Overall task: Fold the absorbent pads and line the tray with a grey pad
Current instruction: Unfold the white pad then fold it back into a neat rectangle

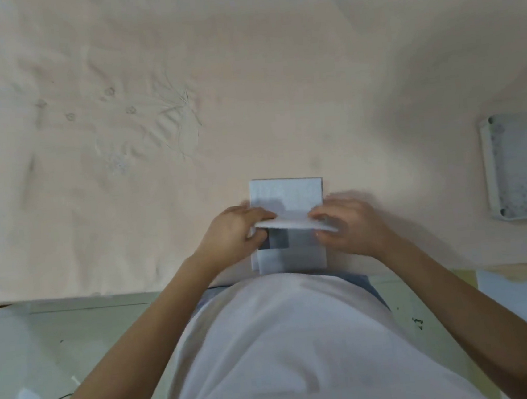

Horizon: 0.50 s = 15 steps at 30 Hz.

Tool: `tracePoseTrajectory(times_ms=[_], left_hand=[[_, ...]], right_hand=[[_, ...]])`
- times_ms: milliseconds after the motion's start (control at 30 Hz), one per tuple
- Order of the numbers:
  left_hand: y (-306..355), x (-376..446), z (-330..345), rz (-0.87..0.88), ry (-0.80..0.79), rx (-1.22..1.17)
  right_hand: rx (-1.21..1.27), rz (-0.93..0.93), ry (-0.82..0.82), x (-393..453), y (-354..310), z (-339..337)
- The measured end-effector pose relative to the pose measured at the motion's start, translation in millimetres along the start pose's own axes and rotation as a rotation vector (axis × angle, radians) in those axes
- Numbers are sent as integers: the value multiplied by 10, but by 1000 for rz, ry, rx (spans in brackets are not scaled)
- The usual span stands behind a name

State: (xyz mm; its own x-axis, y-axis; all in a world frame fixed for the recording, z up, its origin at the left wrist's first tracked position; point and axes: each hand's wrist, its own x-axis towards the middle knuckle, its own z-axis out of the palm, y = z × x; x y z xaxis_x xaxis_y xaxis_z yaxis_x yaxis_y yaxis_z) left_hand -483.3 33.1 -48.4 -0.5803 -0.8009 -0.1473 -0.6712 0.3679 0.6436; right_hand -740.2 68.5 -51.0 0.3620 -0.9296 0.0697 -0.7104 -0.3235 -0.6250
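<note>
I have my left hand [236, 231] and right hand [348, 223] pinching the white absorbent pad's [287, 197] lifted edge; it looks light, limp, best gripped at corners.

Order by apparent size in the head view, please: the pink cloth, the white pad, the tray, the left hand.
1. pink cloth
2. white pad
3. tray, cut off by the frame edge, so unsure against the pad
4. left hand

Soft, dim, even light; faint shadows fall right of the fingers [320, 216], which are motion-blurred. The whole picture is slightly soft, and the surface [243, 72] bows toward the edges.
</note>
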Motion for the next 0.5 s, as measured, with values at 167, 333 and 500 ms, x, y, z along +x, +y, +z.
tracePoseTrajectory(times_ms=[167, 333, 500], left_hand=[[-15, 453, -431, -242, 75, -522], [-163, 994, -608, -334, 116, -658], [-366, 1481, -637, -389, 108, -496]], right_hand=[[448, 421, -14, 414, 71, -254], [588, 500, 94, 898, 288, -293], [523, 591, 100, 1270, 575, -256]])
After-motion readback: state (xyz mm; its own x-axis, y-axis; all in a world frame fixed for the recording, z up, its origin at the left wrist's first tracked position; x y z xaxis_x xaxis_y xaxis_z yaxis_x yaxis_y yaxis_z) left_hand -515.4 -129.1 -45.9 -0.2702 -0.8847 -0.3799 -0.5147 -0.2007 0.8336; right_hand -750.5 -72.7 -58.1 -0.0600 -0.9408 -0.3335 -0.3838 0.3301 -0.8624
